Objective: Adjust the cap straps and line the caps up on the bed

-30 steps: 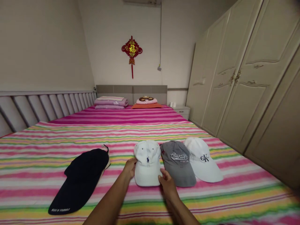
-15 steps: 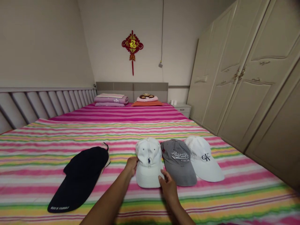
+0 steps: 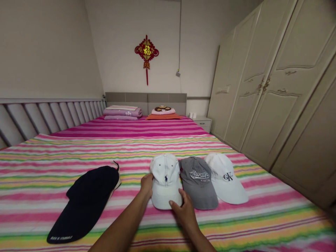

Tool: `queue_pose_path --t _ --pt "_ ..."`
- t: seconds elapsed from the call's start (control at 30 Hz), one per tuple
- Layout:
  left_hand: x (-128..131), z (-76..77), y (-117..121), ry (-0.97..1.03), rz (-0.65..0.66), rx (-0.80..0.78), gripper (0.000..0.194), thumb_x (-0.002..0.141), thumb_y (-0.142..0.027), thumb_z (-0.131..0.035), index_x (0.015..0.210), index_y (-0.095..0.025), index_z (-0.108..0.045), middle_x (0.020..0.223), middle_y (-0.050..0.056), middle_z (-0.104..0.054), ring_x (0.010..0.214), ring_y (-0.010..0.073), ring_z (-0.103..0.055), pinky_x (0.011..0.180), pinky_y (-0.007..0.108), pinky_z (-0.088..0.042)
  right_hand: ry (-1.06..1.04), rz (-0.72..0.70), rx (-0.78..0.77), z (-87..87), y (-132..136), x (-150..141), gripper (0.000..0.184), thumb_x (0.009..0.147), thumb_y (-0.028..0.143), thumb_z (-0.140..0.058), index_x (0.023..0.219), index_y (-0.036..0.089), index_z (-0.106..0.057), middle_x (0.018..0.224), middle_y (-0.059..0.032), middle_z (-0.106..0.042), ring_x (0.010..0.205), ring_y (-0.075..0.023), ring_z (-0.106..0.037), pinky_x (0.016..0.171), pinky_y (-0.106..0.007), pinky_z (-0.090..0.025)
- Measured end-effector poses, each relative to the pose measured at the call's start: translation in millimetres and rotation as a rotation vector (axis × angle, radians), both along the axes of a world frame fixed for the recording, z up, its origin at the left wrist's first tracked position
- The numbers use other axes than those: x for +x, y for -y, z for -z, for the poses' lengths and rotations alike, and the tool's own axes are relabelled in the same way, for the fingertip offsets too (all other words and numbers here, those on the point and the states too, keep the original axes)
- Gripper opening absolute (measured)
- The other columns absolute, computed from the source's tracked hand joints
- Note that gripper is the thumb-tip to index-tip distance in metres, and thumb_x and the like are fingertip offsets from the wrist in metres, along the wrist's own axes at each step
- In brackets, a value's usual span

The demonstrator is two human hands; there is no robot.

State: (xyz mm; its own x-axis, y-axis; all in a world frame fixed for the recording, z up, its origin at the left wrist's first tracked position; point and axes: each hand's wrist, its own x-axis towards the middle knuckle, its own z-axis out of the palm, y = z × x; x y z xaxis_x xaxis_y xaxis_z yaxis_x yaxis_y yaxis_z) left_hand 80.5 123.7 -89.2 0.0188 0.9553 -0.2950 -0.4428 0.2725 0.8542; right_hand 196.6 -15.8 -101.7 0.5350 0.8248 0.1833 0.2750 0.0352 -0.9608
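Observation:
A white baseball cap (image 3: 165, 168) with a small dark horse-rider emblem lies on the striped bedsheet (image 3: 126, 213), brim towards me. My left hand (image 3: 146, 184) is closed on its left side, with the fingertips hidden behind the cap. At the brim's right front corner, my right hand (image 3: 186, 211) grips the edge, its thumb on top. Directly right of this cap is a grey baseball cap (image 3: 201, 190) with "Always" lettering. Partly behind the grey one sits another white cap (image 3: 231, 185) marked "CK". A black cap (image 3: 85, 194) rests apart at the left, brim towards me.
Folded purple bedding (image 3: 123, 112) and a pink cushion (image 3: 163, 111) on an orange cloth lie by the headboard (image 3: 131, 97). A slatted rail (image 3: 52, 115) borders the bed's left. Wardrobes (image 3: 273, 105) and a small nightstand (image 3: 203, 123) stand at the right.
My right thumb has moved left onto the front of the white cap's brim. The view has shifted slightly; the other caps stay in place on the bed.

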Motion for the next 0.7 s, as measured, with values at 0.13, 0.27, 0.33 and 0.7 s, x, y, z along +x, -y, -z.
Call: queue_pose_path --t 0.13,0.27,0.33,0.7 --pt "3 -3.8 -5 -0.059 0.006 0.045 0.012 0.069 -0.021 -0.061 0.064 -0.011 -0.055 0.055 -0.002 -0.058 0.048 0.0085 -0.052 0.048 0.023 -0.042 0.149 -0.003 -0.019 -6.6 -6 2 0.057 0.059 0.027 -0.057 0.110 0.003 -0.051 0.117 -0.0208 -0.051 0.111 -0.0294 -0.045 0.097 -0.039 -0.032" --pt "2 0.2 -7 -0.195 0.099 -0.024 0.019 0.079 -0.029 -0.054 0.071 -0.011 -0.056 0.061 -0.003 -0.056 0.048 0.0060 -0.050 0.046 0.021 -0.042 0.271 -0.021 -0.106 -10.2 -5 3 0.054 0.064 0.028 -0.054 0.111 0.001 -0.051 0.112 -0.0212 -0.055 0.107 -0.0290 -0.049 0.093 -0.038 -0.037" --pt "0 2.7 -8 -0.268 0.140 -0.059 0.022 0.081 -0.031 -0.051 0.074 -0.011 -0.056 0.061 -0.003 -0.054 0.047 0.0051 -0.048 0.045 0.020 -0.041 0.331 -0.029 -0.154 -11.1 -1 1 0.055 0.067 0.028 -0.052 0.113 -0.001 -0.049 0.113 -0.0223 -0.054 0.108 -0.0291 -0.049 0.094 -0.037 -0.036" --pt "-3 3.1 -8 -0.400 0.225 -0.087 0.020 0.083 -0.030 -0.049 0.088 -0.011 -0.055 0.074 0.000 -0.056 0.055 0.0063 -0.050 0.048 0.020 -0.043 0.656 -0.041 -0.298 -20.0 18 -8 0.050 0.076 0.031 -0.049 0.118 0.004 -0.048 0.117 -0.0222 -0.051 0.109 -0.0335 -0.047 0.090 -0.042 -0.036"
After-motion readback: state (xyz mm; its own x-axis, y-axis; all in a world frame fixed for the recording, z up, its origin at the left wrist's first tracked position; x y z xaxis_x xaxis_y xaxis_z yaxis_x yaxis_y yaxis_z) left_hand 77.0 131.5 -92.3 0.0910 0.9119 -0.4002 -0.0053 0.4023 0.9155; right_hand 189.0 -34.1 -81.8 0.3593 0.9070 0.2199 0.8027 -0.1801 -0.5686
